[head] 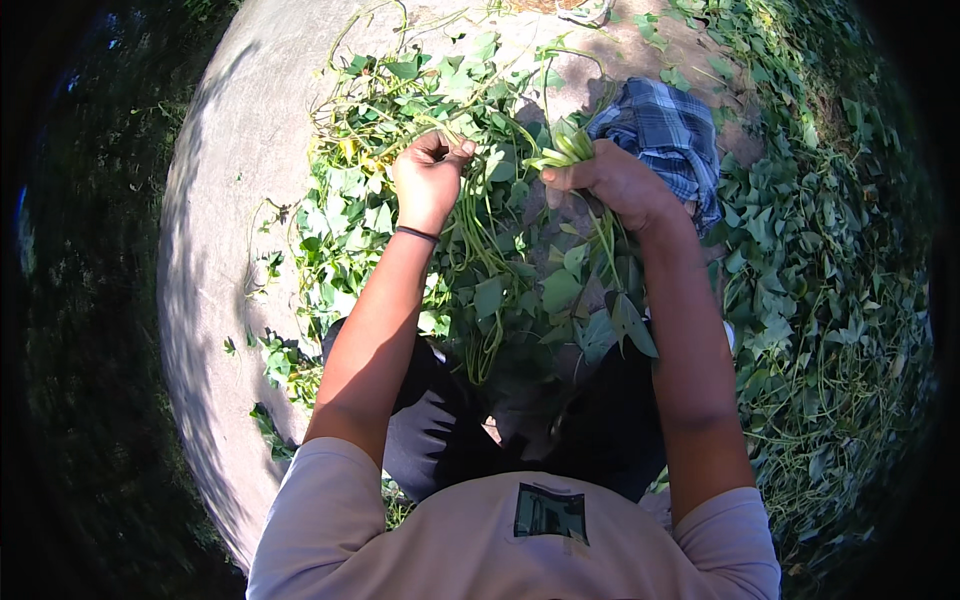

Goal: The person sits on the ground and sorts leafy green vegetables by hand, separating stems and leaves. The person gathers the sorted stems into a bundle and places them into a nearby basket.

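My left hand (431,176), with a dark band at the wrist, pinches a thin green vine stem between thumb and fingers over a pile of leafy vines (405,105). To its right, my right hand (611,180) is closed around a bundle of cut green stems (566,150). The thick stem ends point up and left, while several leaves hang down from this hand towards my knees. Long loose vines (476,232) trail between my two hands. Just behind the right hand lies a crumpled blue plaid cloth (664,120).
A large heap of leafy vines (817,300) covers the right side. Pale bare ground (217,225) with a few scattered leaves lies to the left, with dark vegetation beyond. The rim of a wicker basket (544,4) shows at the top edge.
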Action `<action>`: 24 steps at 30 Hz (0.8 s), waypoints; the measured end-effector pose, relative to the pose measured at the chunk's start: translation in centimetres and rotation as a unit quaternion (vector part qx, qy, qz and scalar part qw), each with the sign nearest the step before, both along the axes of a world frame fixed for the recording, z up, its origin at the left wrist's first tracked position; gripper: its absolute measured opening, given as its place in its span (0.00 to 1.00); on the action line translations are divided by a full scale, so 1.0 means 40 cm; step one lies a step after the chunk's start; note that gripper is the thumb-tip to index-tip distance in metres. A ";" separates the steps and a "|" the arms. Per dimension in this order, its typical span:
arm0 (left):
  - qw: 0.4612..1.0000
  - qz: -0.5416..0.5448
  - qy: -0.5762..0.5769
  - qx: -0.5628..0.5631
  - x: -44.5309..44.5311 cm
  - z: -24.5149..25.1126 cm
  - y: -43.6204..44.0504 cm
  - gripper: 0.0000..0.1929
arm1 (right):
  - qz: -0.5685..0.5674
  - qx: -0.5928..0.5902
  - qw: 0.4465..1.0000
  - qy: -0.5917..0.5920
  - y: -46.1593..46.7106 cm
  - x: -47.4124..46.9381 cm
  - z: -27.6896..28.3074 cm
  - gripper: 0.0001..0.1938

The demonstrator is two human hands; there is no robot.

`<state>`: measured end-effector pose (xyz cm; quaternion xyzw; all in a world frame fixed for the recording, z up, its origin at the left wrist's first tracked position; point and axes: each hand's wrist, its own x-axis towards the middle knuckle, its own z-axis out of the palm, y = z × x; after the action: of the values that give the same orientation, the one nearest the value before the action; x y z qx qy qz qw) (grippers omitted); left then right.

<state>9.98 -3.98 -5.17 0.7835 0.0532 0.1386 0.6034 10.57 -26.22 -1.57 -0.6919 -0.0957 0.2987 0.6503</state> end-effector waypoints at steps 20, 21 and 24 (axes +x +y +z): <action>0.915 -0.182 0.132 -0.336 -0.051 0.052 -0.030 0.09 | -0.072 -0.072 0.984 -0.146 0.064 -0.022 -0.013 0.24; 0.926 -0.181 0.117 -0.311 -0.050 0.054 -0.032 0.09 | -0.068 -0.116 0.972 -0.192 0.065 -0.023 -0.010 0.24; 0.956 -0.174 0.131 -0.199 -0.050 0.066 -0.037 0.10 | -0.093 -0.163 0.941 -0.280 0.067 -0.013 -0.043 0.25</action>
<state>7.99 -5.47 -2.54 0.6560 0.0207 -0.0856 0.7496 10.05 -23.53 -3.28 -0.8499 -0.1594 0.0424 0.5005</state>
